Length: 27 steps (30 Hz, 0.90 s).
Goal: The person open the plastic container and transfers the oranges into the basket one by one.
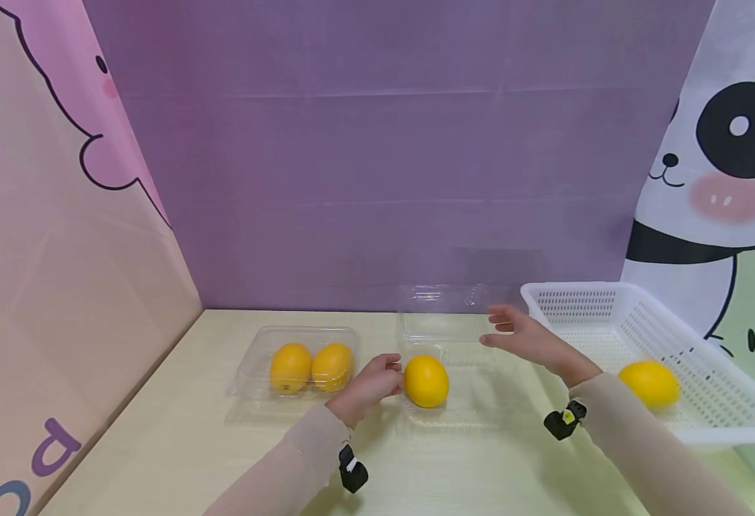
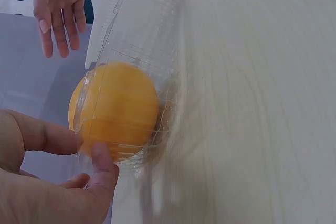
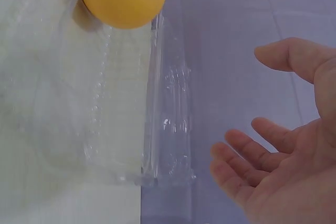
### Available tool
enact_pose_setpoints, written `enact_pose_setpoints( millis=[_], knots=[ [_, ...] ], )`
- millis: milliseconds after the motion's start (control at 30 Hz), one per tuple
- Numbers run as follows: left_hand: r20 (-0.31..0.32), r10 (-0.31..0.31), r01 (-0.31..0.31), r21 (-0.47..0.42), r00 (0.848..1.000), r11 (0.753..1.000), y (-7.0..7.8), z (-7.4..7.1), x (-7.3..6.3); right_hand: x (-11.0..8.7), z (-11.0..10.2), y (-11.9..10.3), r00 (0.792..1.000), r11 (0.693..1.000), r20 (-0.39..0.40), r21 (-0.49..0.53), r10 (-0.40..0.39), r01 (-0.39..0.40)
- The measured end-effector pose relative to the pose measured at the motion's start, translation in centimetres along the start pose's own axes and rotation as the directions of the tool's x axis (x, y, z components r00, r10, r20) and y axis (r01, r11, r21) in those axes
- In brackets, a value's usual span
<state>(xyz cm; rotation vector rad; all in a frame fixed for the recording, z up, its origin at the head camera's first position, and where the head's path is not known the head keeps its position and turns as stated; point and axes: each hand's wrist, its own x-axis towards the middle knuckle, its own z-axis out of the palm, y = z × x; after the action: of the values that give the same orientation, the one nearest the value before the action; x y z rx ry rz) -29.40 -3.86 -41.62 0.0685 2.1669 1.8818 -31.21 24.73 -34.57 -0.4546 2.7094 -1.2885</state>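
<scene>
In the head view, an open clear plastic clamshell box (image 1: 481, 390) lies on the table, its lid (image 1: 445, 315) raised at the back. One round yellow-orange fruit (image 1: 425, 381) sits at the left end of its base. My left hand (image 1: 372, 387) pinches the box's left edge between thumb and fingers, right beside the fruit; the left wrist view shows the thumb (image 2: 104, 163) at the clear wall. Held in the air by the lid's right side is my right hand (image 1: 524, 338), fingers spread and loosely bent, with nothing in it.
To the left stands a closed clear box (image 1: 258, 358) with two such fruits (image 1: 290, 368) inside. A white perforated basket (image 1: 713, 358) on the right has another fruit (image 1: 650, 384) in it. A purple cloth wall (image 1: 364, 179) rises behind the table.
</scene>
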Motion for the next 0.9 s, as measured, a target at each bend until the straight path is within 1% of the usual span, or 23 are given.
enact_pose_setpoints(
  millis=[133,267,467,700,900],
  knots=[
    [0.005,0.001,-0.001,0.002,1.000,1.000,0.0,0.0,0.0,0.2,0.6,-0.1,1.000,1.000,0.023,0.004,0.013,-0.014],
    [0.006,0.003,-0.003,-0.001,1.000,1.000,0.0,0.0,0.0,0.3,1.3,-0.2,0.999,1.000,0.041,0.017,0.009,-0.009],
    [0.009,-0.003,0.003,0.009,1.000,1.000,0.1,0.0,-0.2,0.4,2.2,0.0,0.999,1.000,0.041,0.016,-0.002,0.002],
    [0.015,-0.003,0.003,0.008,1.000,1.000,0.2,0.0,-0.3,0.6,3.4,0.4,0.998,1.000,0.062,0.018,0.025,-0.026],
    [0.017,0.002,-0.002,0.012,1.000,1.000,0.1,-0.1,-0.2,0.8,4.3,0.1,0.997,0.999,0.073,0.020,0.030,-0.032]
  ],
)
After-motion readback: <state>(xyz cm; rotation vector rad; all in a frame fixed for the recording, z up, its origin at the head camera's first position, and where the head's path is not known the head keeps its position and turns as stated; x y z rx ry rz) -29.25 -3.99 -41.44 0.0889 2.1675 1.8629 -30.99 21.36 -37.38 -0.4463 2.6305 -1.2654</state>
